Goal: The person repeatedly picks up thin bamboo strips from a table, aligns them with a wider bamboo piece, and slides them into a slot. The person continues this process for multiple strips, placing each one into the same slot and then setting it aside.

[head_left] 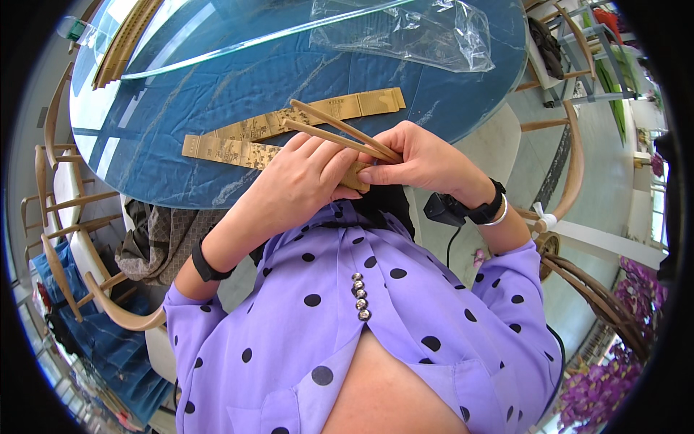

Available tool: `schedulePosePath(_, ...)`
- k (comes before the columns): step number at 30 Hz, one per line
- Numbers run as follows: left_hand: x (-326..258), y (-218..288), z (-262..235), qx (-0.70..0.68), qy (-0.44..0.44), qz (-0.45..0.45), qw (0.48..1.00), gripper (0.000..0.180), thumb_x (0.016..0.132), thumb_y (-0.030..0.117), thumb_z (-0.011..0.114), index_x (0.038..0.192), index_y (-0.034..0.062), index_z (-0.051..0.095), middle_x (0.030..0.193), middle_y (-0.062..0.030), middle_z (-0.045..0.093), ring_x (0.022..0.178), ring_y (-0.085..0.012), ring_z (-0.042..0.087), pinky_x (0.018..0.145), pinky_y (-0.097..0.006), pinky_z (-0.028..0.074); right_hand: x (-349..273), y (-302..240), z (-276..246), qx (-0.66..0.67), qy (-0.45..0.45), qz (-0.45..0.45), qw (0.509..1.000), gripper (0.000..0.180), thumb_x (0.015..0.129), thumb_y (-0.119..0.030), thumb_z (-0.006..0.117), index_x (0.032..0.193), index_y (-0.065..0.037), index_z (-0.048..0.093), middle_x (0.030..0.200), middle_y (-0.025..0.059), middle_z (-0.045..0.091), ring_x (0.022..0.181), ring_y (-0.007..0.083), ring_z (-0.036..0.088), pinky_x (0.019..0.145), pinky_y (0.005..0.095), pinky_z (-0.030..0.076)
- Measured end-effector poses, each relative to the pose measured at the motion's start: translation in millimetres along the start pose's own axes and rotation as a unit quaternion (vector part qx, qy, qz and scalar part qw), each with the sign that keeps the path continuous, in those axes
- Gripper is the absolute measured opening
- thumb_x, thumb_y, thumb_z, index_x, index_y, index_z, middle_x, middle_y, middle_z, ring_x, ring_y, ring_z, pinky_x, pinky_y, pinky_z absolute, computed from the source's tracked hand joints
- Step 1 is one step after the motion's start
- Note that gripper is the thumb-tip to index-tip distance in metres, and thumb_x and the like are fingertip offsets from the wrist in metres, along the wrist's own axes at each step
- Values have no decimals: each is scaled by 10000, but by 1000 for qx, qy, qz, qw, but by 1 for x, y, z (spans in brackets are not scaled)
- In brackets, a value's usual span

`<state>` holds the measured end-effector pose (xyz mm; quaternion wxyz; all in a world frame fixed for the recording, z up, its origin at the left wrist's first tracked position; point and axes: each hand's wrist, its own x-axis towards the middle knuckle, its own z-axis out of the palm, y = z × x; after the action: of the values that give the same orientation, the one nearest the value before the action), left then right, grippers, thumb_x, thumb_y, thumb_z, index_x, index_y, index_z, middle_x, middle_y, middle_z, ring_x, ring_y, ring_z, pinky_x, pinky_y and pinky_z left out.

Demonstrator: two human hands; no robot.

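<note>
head view, frame centre: left hand [300, 181] and right hand [419, 160], fingers closed on a chopstick pair [340, 134]; light, stiff, likely slippery; best gripped near the sleeved end, above blue desk [217, 101].

left hand [300, 181] and right hand [419, 159] together (touching), fingers curled closed, forearms bent inward

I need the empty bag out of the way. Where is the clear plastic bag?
In the head view, the clear plastic bag lies at the blue table's far edge, beyond the paper sleeves.

Both hands, left hand [300, 177] and right hand [423, 159], pinch wooden chopsticks [340, 132] above the blue table [217, 94].
</note>
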<state>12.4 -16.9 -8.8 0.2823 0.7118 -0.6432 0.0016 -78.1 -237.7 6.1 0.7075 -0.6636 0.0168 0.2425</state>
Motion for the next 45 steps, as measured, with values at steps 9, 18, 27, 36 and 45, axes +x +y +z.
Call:
schedulePosePath(9, 0, 1, 5, 17, -2, -5, 1000, 401, 858, 292, 730, 1138, 48, 582, 1082, -78, 615, 1040, -255, 607, 906, -403, 477, -1, -1, 7, 21, 22, -3, 1000, 151, 890, -94, 769, 919, 44, 713, 807, 21, 704, 739, 53, 608, 690, 218, 493)
schedulePosePath(18, 2, 0, 10, 91, 29, 28, 995, 294, 878, 218, 696, 1070, 20, 593, 948, -64, 574, 914, -227, 597, 832, -372, 473, -1, 4, 14, -64, 106, -31, 992, 126, 839, -97, 743, 816, 14, 688, 716, -18, 635, 671, 38, 523, 613, 224, 444)
schedulePosePath(27, 3, -2, 9, 129, 53, 42, 989, 297, 872, 159, 679, 1107, -1, 597, 870, -54, 535, 811, -197, 558, 757, -341, 454, -4, -9, 11, -137, 149, -36, 979, 157, 808, -117, 743, 805, 31, 692, 664, -1, 625, 633, 45, 514, 574, 241, 423)
schedulePosePath(36, 3, -11, 9, 115, 103, 78, 985, 357, 821, 124, 699, 1154, 3, 657, 963, -80, 606, 820, -215, 620, 753, -350, 526, -2, -12, 11, -176, 171, -45, 968, 190, 786, -144, 765, 842, 30, 716, 636, 35, 620, 604, 61, 510, 565, 258, 424)
schedulePosePath(45, 1, -12, 7, 89, 115, 26, 989, 347, 829, 142, 709, 1158, 38, 669, 1002, -82, 647, 912, -258, 676, 865, -400, 576, -3, -16, 12, -258, 197, -60, 944, 305, 852, -255, 792, 886, 34, 702, 654, 61, 624, 571, 121, 522, 559, 298, 425)
